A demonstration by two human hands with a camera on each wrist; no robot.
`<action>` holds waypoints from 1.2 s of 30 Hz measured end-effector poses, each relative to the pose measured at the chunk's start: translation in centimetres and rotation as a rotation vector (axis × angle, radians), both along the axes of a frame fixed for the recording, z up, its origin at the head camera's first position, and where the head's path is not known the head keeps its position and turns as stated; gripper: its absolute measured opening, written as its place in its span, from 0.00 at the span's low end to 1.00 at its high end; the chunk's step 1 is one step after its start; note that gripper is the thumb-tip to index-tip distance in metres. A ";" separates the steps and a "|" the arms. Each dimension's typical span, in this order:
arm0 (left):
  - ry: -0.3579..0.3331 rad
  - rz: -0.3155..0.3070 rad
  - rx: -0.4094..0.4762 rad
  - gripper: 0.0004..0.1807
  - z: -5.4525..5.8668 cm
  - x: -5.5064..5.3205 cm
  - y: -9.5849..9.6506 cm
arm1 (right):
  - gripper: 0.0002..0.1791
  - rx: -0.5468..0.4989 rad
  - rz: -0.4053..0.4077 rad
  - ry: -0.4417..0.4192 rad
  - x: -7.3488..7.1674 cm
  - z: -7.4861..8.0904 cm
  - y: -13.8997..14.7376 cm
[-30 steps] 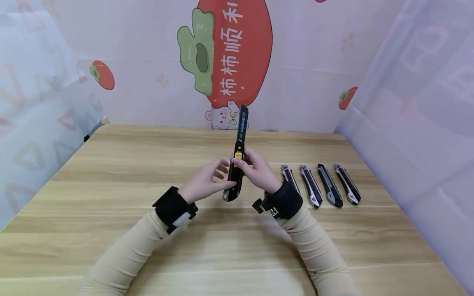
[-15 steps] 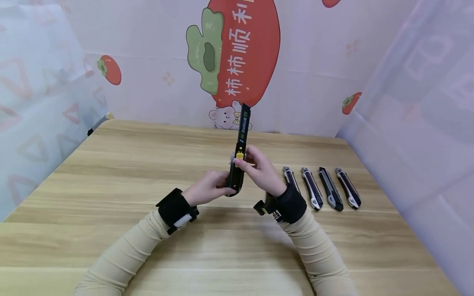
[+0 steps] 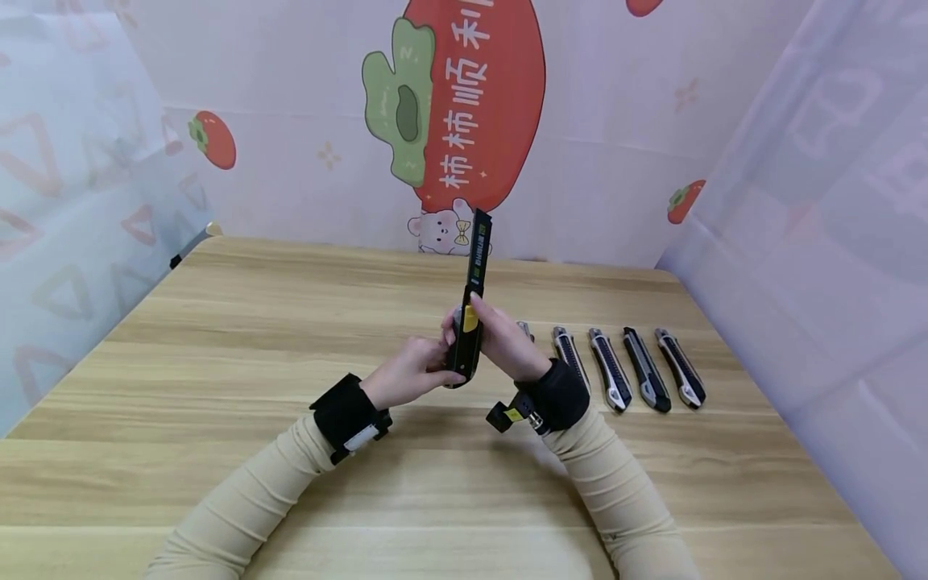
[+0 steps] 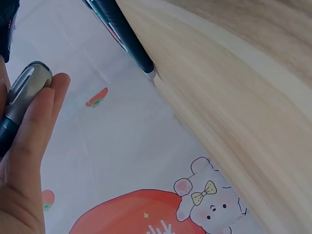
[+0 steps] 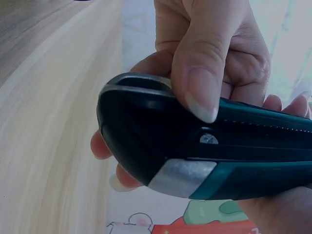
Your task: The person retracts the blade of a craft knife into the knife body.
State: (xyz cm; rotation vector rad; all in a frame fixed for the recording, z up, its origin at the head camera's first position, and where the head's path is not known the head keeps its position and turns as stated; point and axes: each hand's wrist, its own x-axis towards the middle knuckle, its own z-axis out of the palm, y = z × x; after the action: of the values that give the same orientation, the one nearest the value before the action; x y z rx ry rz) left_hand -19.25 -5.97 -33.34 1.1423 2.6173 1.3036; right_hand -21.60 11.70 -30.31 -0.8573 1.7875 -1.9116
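A black utility knife (image 3: 465,354) stands nearly upright between both hands, with a yellow slider (image 3: 470,319) and a long dark printed strip (image 3: 479,250) extending from its top. My left hand (image 3: 409,370) grips the lower handle; its thumb (image 5: 197,87) presses over the body near the rounded base in the right wrist view. My right hand (image 3: 511,342) holds the upper handle, thumb across the front just above the slider. In the left wrist view, fingers (image 4: 31,136) lie against the knife's silver-and-dark part (image 4: 31,87). The right fingers behind the handle are largely hidden.
Several utility knives (image 3: 611,369) lie in a slanted row on the wooden table (image 3: 254,362), right of the hands; one is partly behind the right hand. Printed cloth (image 3: 594,121) hangs at the back and sides. Wrist straps with cameras (image 3: 507,412) stick out near the forearms.
My left fingers have closed round the lower handle. The right thumb has moved from the slider to just above it, and the right hand has shifted slightly left. The knife stays nearly in place.
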 end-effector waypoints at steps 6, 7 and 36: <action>-0.016 -0.015 0.009 0.16 0.0 0.0 0.1 | 0.23 -0.034 0.018 -0.042 0.1 0.1 0.1; -0.012 -0.015 0.006 0.16 -0.1 0.0 0.1 | 0.23 -0.037 0.021 -0.044 0.1 0.1 0.1; -0.036 -0.021 -0.023 0.16 0.1 0.2 0.1 | 0.19 -0.015 0.051 -0.072 0.5 0.6 0.1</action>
State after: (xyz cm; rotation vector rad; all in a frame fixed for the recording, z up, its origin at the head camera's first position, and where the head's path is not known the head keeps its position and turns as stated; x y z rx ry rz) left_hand -19.04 -5.86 -33.28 1.1290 2.5809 1.2742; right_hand -21.05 11.83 -29.73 -0.8200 1.6959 -1.9012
